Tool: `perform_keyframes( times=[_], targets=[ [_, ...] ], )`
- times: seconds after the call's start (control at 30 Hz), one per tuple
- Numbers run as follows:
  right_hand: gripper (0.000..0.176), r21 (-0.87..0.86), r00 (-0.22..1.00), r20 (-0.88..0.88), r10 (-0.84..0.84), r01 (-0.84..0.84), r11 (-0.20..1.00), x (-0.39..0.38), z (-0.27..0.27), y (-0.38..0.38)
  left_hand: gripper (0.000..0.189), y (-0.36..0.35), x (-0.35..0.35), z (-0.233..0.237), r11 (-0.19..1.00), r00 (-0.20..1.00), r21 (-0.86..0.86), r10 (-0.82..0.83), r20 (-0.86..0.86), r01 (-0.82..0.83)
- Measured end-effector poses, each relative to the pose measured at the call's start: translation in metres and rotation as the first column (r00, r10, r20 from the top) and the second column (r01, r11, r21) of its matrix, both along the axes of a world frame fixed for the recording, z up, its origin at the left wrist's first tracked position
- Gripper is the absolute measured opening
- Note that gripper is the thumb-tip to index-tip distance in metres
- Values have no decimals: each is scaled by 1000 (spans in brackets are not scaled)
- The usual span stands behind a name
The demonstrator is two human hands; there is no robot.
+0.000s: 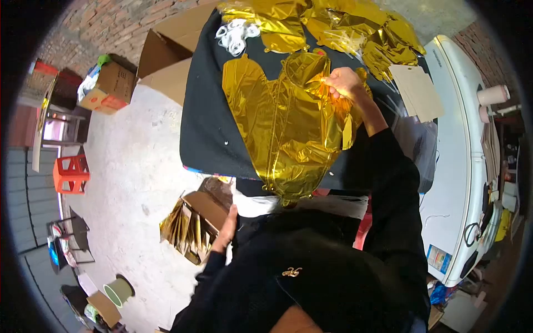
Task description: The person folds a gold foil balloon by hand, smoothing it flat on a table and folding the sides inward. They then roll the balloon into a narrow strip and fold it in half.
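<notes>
A flat gold foil balloon is spread over the black-covered table, its lower end hanging past the near edge by my body. My right hand is closed in a pinch on its upper right part, where the foil puckers around the fingers. Low at my left side, my left hand has its fingers stretched out beside a white sheet and a cardboard box. Folded gold and brown pieces stand upright in that box.
More gold foil balloons lie along the table's far side, beside a bundle of white ties. Pale cardboard sheets rest at right, next to a white appliance. An open carton and a red stool stand left.
</notes>
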State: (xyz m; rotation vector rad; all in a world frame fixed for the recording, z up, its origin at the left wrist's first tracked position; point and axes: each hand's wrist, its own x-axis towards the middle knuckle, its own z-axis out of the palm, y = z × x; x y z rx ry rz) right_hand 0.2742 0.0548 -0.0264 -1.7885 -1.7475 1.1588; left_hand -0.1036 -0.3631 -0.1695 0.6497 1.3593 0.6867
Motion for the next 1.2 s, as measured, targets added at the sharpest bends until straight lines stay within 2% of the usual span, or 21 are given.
perform_keyframes(
  times=[0.03,0.1,0.2,0.3,0.4,0.43,0.5,0.57,0.63,0.7,0.77,0.83,0.87,0.9,0.97,1.07,1.17,1.2],
  targets=[
    [33,-9,1000,-18,14,-14,1000,-2,-2,2,84,1,-14,-11,984,993,-176,15,121,7],
    [32,-6,997,-61,50,-50,999,-4,0,3,85,-2,-7,-26,956,959,-246,212,188,-163],
    [31,-26,998,-62,16,-17,1000,-7,0,5,81,-21,-20,-69,902,878,-351,365,310,-251],
    [33,-33,999,-19,29,-30,999,-6,-1,8,75,-47,-27,-68,942,969,-262,236,72,-210],
    [31,-4,1000,-9,19,-19,1000,-12,10,-2,70,-61,-43,-64,974,979,-193,86,-183,-122],
    [31,-6,999,-41,24,-25,1000,-11,8,-4,53,-58,-53,-49,959,982,-241,119,-148,-153],
    [30,4,994,-107,36,-36,999,-8,6,-3,42,-16,-58,24,980,953,-88,148,-264,-176],
    [29,9,989,-144,36,-35,999,-9,10,-6,32,32,-66,81,924,815,255,373,-444,-284],
    [29,13,984,-174,37,-35,999,-10,11,-9,26,72,-94,91,740,757,595,572,-315,-312],
    [28,-4,987,-160,32,-33,999,-11,13,-9,17,117,-82,140,601,701,786,622,-348,-143],
    [29,-9,985,-165,44,-46,999,-11,13,-6,11,155,-47,180,531,706,845,574,-415,64],
    [30,-6,980,-190,64,-66,998,-7,5,-1,13,196,-12,197,333,688,835,474,-549,437],
    [29,-70,999,-27,36,-38,997,-15,17,0,18,212,10,206,297,674,798,428,-602,524],
    [30,-70,999,-27,45,-47,996,-16,17,0,23,226,32,210,255,655,755,381,-652,604],
    [30,-73,998,-20,61,-62,995,-13,17,2,32,255,61,200,163,623,673,271,-734,721],
    [31,-65,992,90,83,-78,995,-18,23,2,49,292,90,169,140,620,648,198,-759,749],
    [32,-11,991,107,84,-83,996,-27,35,0,54,309,106,147,132,504,556,292,-813,820],
    [33,-22,991,106,81,-79,997,-29,35,3,57,310,108,145,152,480,528,268,-836,835]
  ],
)
